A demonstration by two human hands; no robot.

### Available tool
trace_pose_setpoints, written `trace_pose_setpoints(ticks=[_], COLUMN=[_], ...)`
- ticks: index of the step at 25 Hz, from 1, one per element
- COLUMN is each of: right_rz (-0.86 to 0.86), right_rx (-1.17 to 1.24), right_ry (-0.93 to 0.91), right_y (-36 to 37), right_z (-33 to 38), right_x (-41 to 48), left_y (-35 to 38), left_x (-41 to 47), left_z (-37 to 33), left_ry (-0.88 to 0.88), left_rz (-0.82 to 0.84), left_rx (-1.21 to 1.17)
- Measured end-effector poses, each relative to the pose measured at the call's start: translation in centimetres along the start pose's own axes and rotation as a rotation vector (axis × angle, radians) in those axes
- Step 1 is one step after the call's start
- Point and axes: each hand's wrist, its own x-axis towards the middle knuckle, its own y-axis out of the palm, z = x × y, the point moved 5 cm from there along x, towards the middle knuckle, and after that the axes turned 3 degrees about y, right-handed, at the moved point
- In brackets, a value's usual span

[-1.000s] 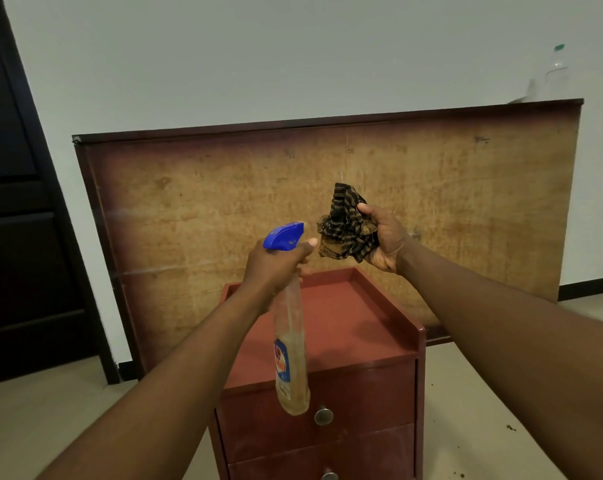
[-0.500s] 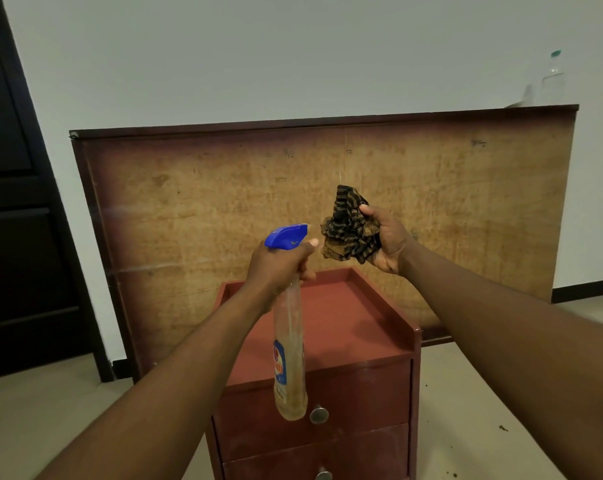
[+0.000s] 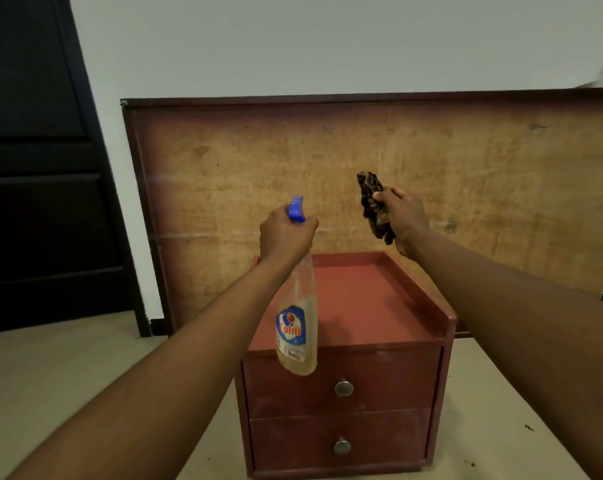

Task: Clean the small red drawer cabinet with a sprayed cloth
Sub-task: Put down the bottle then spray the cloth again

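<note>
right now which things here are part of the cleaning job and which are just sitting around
In use:
clear spray bottle with blue trigger, left hand
dark striped cloth, right hand
small red two-drawer cabinet

Just there:
large worn brown board against the wall
dark door

This looks like a room in a home, sparsely furnished. A plain pale wall (image 3: 328, 39) runs across the far side, and a large worn wooden board (image 3: 466, 174) with a dark frame leans or stands against it. At the left stands a dark panelled door or wardrobe (image 3: 36, 168); which of the two cannot be told. The floor (image 3: 50, 368) is pale and smooth, with dark specks near the right. In the middle, near the board, sits a small red drawer cabinet (image 3: 362, 393) with two drawers and round metal knobs. A household spray bottle (image 3: 296, 327) of cleaning liquid with a blue nozzle fits a domestic setting.
</note>
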Motion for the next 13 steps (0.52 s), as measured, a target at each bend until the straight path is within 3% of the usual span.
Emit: trace_pose_setpoints(ticks=[2,6,13], right_rz=[-0.020,0.107,0.381], right_rx=[-0.129,-0.217,-0.264], right_ry=[-0.075,-0.158,-0.282], right_y=[2.9,11.6,29.7], right_z=[0.6,0.9,0.0], right_x=[-0.6,-3.0,-11.6], left_y=[-1.8,-7.2,-24.5], left_x=[0.4,0.9,-2.3], left_z=[0.6,2.6,8.0], left_ry=[-0.008,-0.044,-0.150], left_rz=[-0.048,-0.161,-0.429], left_rx=[0.011,0.016,0.172])
